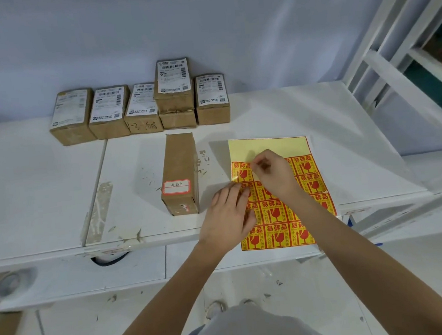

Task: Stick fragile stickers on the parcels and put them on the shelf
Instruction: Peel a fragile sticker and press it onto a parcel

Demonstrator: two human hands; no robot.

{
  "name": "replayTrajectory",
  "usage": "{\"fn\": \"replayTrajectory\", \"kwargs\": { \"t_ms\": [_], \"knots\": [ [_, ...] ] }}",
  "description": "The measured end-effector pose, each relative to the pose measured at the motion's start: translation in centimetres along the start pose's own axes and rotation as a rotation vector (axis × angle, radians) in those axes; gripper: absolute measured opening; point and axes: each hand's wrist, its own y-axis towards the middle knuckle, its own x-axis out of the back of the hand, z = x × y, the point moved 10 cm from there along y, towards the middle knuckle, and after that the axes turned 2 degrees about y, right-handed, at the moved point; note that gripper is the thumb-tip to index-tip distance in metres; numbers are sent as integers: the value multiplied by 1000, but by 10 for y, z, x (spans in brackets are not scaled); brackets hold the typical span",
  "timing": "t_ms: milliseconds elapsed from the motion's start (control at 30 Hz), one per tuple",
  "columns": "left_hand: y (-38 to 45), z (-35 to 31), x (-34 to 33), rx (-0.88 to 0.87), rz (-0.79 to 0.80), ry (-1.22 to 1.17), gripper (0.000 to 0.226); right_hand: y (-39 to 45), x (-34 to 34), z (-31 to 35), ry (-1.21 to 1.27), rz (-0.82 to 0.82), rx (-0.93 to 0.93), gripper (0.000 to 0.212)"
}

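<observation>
Peeling occupied me: right hand (270,174) pinched a fragile sticker (242,172), left hand (230,215) flat pinning the sticker sheet (269,149); next, the long parcel (181,168).

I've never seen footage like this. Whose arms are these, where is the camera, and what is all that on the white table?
There is no machine here: a person wears a camera on the head, looking down at their own hands. On the white table lies a sticker sheet of red-and-yellow fragile stickers. The left hand presses the sheet down; the right hand pinches the edge of one sticker to peel it. A long brown parcel waits beside the sheet, and more labelled parcels stand in a row by the wall.
</observation>
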Motion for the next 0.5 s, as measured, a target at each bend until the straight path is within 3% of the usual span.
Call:
{"fn": "replayTrajectory", "kwargs": {
  "t_ms": [167, 500],
  "knots": [
    [0, 0, 0, 6, -11, 6, 47, -4, -5, 4, -15, 50, 47, 6],
    [0, 0, 0, 18, 15, -4, 47, 4, -5, -4, 55, 65, -90, 4]
  ]
}}
